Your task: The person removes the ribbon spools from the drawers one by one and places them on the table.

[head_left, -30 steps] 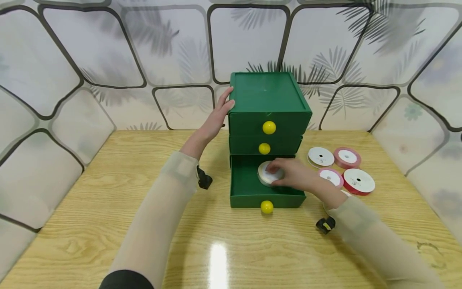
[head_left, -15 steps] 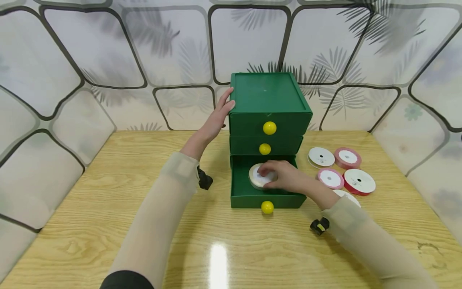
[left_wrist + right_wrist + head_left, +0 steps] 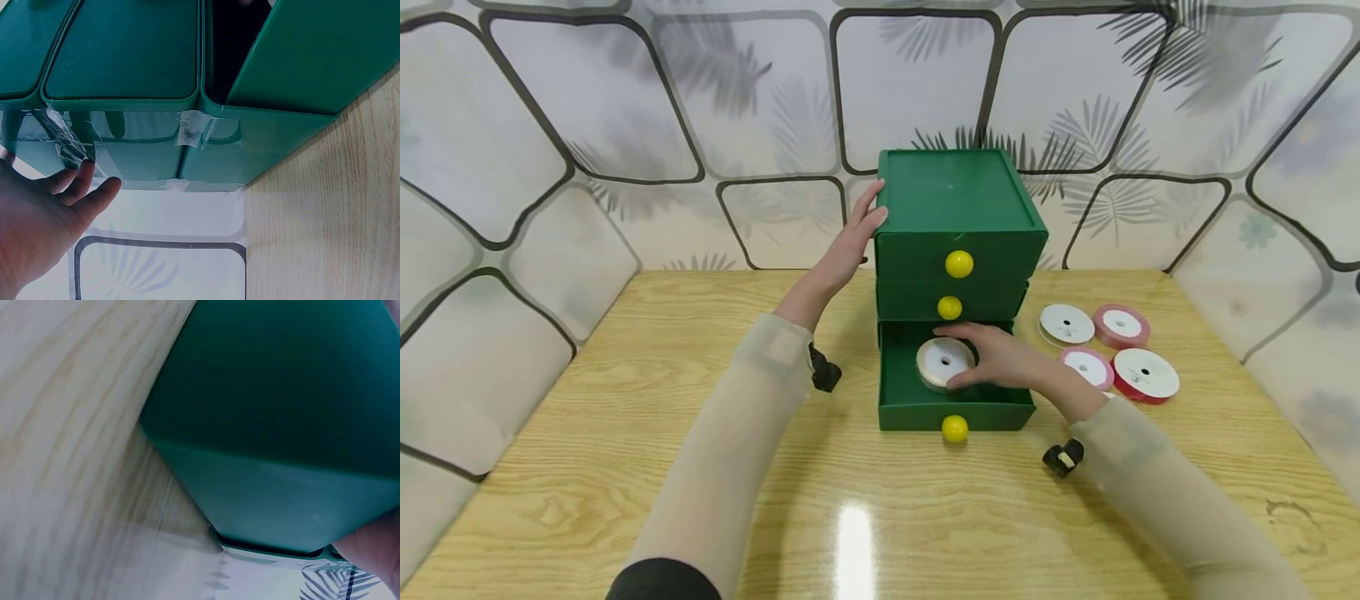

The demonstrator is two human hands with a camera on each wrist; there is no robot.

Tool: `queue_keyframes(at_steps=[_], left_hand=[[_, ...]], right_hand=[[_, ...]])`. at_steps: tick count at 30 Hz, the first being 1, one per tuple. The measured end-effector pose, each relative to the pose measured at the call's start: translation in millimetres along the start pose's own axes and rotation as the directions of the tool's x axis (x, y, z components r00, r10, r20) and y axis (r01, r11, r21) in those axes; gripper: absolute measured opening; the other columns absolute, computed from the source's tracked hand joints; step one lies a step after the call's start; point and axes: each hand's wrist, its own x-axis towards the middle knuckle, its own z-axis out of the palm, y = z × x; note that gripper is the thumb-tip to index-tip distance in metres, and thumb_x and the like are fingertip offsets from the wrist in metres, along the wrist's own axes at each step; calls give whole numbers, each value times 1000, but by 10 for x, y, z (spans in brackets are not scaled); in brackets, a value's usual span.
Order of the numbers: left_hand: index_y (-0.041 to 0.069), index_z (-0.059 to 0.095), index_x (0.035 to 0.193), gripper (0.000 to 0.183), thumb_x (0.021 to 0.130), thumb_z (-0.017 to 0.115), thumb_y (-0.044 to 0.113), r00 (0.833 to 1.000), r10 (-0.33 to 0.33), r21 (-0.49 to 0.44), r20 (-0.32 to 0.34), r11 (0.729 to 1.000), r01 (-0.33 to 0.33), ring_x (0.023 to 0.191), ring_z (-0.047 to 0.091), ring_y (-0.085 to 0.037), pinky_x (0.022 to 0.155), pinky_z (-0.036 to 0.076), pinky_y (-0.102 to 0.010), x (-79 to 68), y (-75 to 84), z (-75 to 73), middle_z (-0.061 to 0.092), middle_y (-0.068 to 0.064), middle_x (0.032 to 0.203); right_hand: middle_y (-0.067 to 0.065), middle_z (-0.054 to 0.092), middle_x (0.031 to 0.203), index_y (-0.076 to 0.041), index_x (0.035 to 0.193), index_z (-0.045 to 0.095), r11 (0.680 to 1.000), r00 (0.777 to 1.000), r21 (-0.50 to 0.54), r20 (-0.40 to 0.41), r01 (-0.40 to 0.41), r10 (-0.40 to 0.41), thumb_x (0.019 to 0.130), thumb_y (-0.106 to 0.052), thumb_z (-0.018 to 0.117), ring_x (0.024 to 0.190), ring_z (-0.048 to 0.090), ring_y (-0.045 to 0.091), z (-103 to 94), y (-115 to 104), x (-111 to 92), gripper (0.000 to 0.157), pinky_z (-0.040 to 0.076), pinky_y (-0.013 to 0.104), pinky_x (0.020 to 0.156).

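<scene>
A green cabinet (image 3: 955,192) with three drawers and yellow knobs stands on the table. Its bottom drawer (image 3: 898,392) is pulled out. Flat inside the drawer lies a ribbon spool (image 3: 945,360) with a white label and cream ribbon. My right hand (image 3: 1003,360) is over the drawer, its thumb and fingers spread at the spool's right side; whether the thumb touches the spool is unclear. With extended fingers, my left hand (image 3: 846,250) rests against the cabinet's upper left side; those fingers (image 3: 94,199) also show in the left wrist view. The right wrist view shows mostly the drawer's outside (image 3: 269,394).
Right of the cabinet lie several more spools, among them a white one (image 3: 1066,325), a dusty pink one (image 3: 1122,326), a pink one (image 3: 1086,367) and a red one (image 3: 1146,376). A patterned backdrop (image 3: 775,100) stands behind the wooden table (image 3: 700,417).
The cream ribbon spool shifted left in the drawer with my right hand, then stayed as the fingers spread and lifted off its top. My left hand has kept its place.
</scene>
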Motion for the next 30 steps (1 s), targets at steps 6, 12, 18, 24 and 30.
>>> queue_keyframes(at_steps=[6, 12, 18, 24, 30], left_hand=[[37, 7, 156, 58, 103, 30, 45, 1000, 8, 4, 4, 1000, -8, 143, 20, -22, 102, 24, -64, 5, -8, -4, 9, 1, 160], [37, 7, 156, 58, 103, 30, 46, 1000, 4, 3, 1, 1000, -4, 143, 22, -24, 103, 24, -63, 0, -8, -7, 11, 1, 160], [37, 8, 156, 59, 103, 31, 46, 1000, 3, -3, -5, 1000, -3, 142, 23, -25, 102, 24, -63, -4, -8, -6, 12, 0, 160], [36, 8, 157, 59, 103, 31, 46, 1000, 7, 0, -9, 1000, -7, 142, 24, -24, 102, 25, -63, -3, -8, -8, 15, -2, 159], [36, 7, 157, 59, 103, 31, 46, 1000, 5, 1, -6, 1000, -5, 142, 23, -23, 102, 25, -63, -10, -5, -1, 13, -1, 160]], right_hand=[[25, 47, 140, 5, 143, 44, 1000, 999, -9, 49, -18, 18, 78, -28, 84, 127, 44, 40, -13, 3, 65, 83, 34, 53, 102], [25, 46, 140, 8, 142, 42, 1000, 994, -12, 113, 3, -2, 78, -24, 84, 126, 44, 40, 2, 7, 119, 83, 34, 53, 102], [25, 45, 141, 9, 142, 41, 999, 987, -9, 156, 43, -41, 77, -20, 84, 125, 44, 40, 58, 24, 174, 83, 33, 52, 102], [26, 45, 140, 8, 141, 42, 997, 984, -55, 172, 58, -48, 76, -19, 84, 124, 45, 39, 73, 13, 184, 82, 34, 51, 102], [24, 48, 138, 7, 140, 45, 996, 987, -62, 151, 62, -53, 75, -20, 85, 123, 47, 38, 93, 10, 178, 81, 35, 50, 101]])
